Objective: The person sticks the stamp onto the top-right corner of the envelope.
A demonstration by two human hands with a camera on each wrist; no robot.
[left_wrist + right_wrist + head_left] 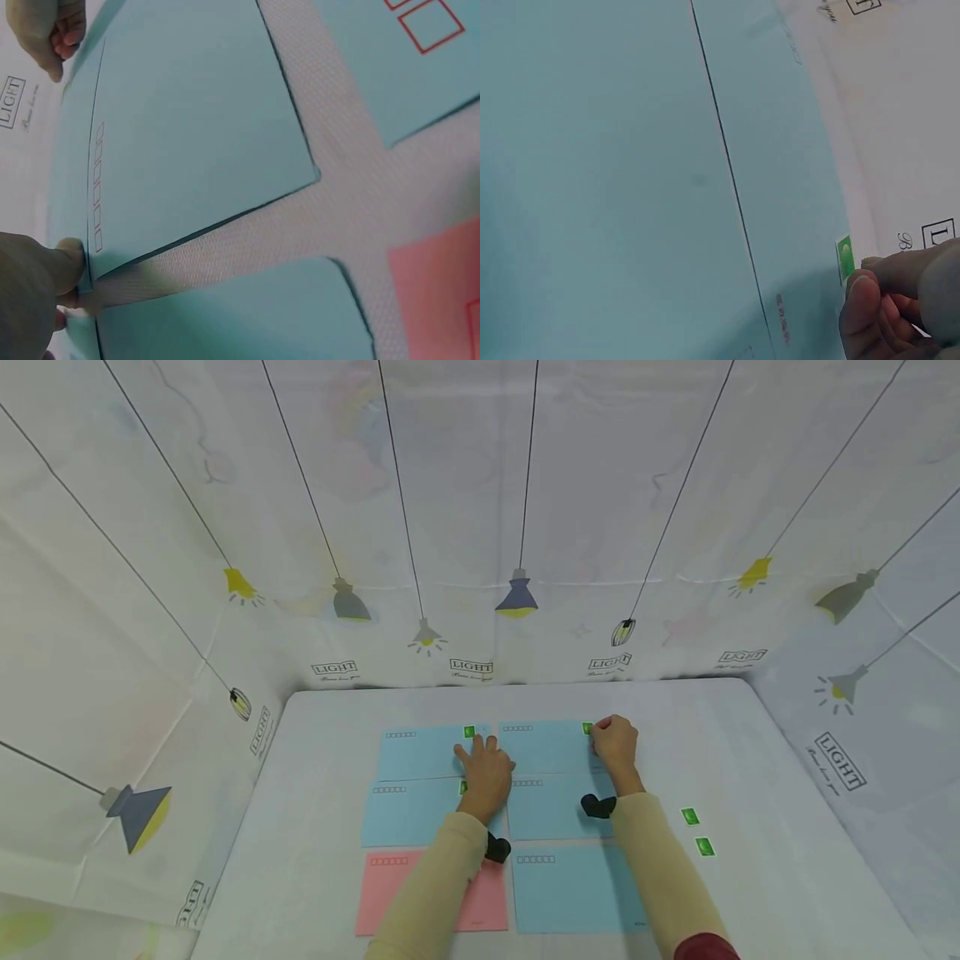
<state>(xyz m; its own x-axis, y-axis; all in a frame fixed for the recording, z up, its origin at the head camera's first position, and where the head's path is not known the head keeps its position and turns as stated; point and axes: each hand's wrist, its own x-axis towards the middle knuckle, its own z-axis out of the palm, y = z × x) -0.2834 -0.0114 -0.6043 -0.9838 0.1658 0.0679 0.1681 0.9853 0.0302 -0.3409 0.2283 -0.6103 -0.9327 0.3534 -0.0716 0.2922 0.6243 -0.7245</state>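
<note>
My right hand is at the top right corner of the upper right blue envelope. Between thumb and forefinger it pinches the edge of a small green stamp, which lies over that corner. My left hand rests with spread fingers where the two upper blue envelopes meet. In the left wrist view its thumb presses near the corner of the upper right one. A green stamp sits on the upper left blue envelope, just beyond the left fingertips. Another stamp, partly hidden by the left hand, is on the middle left envelope.
Two loose green stamps, one above the other, lie on the white table right of my right forearm. Nearer me are a pink envelope and two more blue envelopes. A lamp-printed curtain stands behind the table.
</note>
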